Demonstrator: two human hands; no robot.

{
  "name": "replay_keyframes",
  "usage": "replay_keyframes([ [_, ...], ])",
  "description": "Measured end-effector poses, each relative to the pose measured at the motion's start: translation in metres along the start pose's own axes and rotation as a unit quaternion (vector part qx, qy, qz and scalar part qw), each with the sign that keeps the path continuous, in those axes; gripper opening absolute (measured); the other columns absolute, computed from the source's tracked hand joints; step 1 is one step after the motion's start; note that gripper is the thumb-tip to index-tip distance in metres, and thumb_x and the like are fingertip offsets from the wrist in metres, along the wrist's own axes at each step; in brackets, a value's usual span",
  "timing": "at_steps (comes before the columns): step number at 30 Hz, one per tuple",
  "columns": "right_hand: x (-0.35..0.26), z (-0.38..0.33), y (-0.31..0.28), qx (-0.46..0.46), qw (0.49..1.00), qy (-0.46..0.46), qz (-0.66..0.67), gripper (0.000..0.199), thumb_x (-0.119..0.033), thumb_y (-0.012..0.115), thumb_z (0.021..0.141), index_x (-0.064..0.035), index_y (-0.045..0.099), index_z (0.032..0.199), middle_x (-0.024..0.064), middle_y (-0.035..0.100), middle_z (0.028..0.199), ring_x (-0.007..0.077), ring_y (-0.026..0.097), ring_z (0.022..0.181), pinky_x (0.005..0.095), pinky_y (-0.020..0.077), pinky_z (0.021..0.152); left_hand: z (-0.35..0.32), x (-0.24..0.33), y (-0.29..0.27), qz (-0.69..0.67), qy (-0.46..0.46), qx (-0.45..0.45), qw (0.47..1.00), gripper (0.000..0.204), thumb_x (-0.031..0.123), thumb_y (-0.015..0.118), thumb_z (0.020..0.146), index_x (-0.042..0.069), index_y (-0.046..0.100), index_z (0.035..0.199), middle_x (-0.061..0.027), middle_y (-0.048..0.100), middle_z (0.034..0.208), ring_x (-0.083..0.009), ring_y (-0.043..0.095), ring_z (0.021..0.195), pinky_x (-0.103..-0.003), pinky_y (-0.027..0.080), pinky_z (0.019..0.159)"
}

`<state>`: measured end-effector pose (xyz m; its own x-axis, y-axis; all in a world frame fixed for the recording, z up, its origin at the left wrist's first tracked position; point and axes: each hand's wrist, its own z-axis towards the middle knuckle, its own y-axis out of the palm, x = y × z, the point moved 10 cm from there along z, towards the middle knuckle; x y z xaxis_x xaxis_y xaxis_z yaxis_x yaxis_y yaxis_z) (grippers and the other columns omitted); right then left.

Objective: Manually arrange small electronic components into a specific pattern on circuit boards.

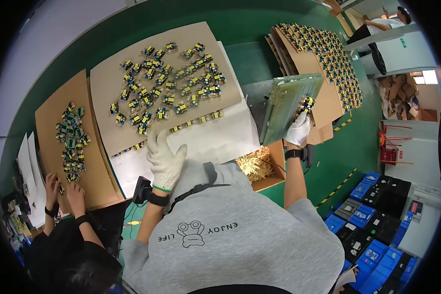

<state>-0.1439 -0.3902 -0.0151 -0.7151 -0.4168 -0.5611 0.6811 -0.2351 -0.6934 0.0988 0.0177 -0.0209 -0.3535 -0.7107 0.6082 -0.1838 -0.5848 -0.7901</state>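
Note:
My left hand [165,160], in a white knit glove with a green cuff, is spread with nothing in it. Its fingertips lie beside a row of small circuit boards [196,121] at the near edge of a brown cardboard sheet [108,85]. Many more boards with yellow-topped parts are scattered over that sheet. Further right, my gloved right hand [298,131] is closed on a circuit board [306,104] with a yellow part. It holds the board against the side of a greenish, translucent panel fixture [284,108], whose inside I cannot make out.
A co-worker's hands [75,196] touch boards on another cardboard sheet [103,166] at left. Stacked sheets [323,93] covered with boards stand at the far right. Below the fixture is a cardboard box [272,179] of yellowish strips [255,165]. Blue crates [377,257] fill the lower right.

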Motion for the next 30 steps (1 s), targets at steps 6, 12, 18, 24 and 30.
replay_keyframes([
  [6, -0.001, -0.02, -0.006, 0.081, 0.986, 0.04, 0.139, 0.049, -0.04, 0.043, 0.095, 0.0066, 0.056, 0.089, 0.0115, 0.057, 0.07, 0.0189, 0.049, 0.062, 0.035, 0.0402, 0.059, -0.002, 0.001, 0.003, -0.017, -0.006, -0.02, 1.0, 0.065, 0.03, 0.071, 0.068, 0.003, 0.047, 0.122, -0.0188, 0.038, 0.128, -0.0368, 0.04, 0.117, -0.045, 0.036, 0.095],
  [12, -0.161, -0.073, -0.031, -0.165, 0.921, -0.321, 0.146, 0.016, -0.018, 0.059, 0.077, -0.0025, 0.054, 0.074, 0.0123, 0.051, 0.065, 0.0302, 0.05, 0.058, 0.0382, 0.0396, 0.055, 0.017, 0.065, 0.007, -0.349, 0.048, -0.152, 0.924, 0.067, 0.024, 0.073, 0.072, 0.002, 0.041, 0.126, -0.0194, 0.05, 0.119, -0.0262, 0.054, 0.102, -0.033, 0.048, 0.08],
  [18, -0.238, -0.119, -0.037, -0.248, 0.803, -0.492, 0.225, 0.034, -0.037, 0.073, 0.067, -0.0066, 0.059, 0.075, 0.009, 0.057, 0.076, 0.0257, 0.055, 0.067, 0.0355, 0.0418, 0.06, 0.007, 0.131, 0.022, -0.423, 0.083, -0.361, 0.827, 0.04, 0.012, 0.067, 0.079, -0.001, 0.054, 0.114, -0.0081, 0.061, 0.095, -0.0122, 0.058, 0.083, -0.024, 0.048, 0.071],
  [24, -0.246, -0.061, -0.028, -0.276, 0.808, -0.482, 0.195, 0.047, -0.036, 0.033, 0.088, -0.0029, 0.066, 0.096, 0.014, 0.064, 0.093, 0.0324, 0.058, 0.088, 0.0414, 0.0414, 0.081, 0.012, 0.137, 0.018, -0.464, 0.101, -0.309, 0.824, 0.038, 0.004, 0.062, 0.082, -0.002, 0.053, 0.119, -0.0054, 0.061, 0.098, -0.0085, 0.056, 0.083, -0.023, 0.048, 0.074],
  [30, -0.24, -0.052, -0.038, -0.342, 0.838, -0.33, 0.267, 0.072, -0.052, 0.016, 0.093, 0.0021, 0.064, 0.096, 0.0133, 0.062, 0.107, 0.0296, 0.056, 0.1, 0.0408, 0.037, 0.092, 0.026, 0.131, 0.001, -0.458, 0.162, -0.364, 0.795, 0.037, 0.003, 0.059, 0.083, -0.002, 0.053, 0.119, -0.008, 0.061, 0.11, -0.0128, 0.056, 0.095, -0.026, 0.045, 0.086],
])
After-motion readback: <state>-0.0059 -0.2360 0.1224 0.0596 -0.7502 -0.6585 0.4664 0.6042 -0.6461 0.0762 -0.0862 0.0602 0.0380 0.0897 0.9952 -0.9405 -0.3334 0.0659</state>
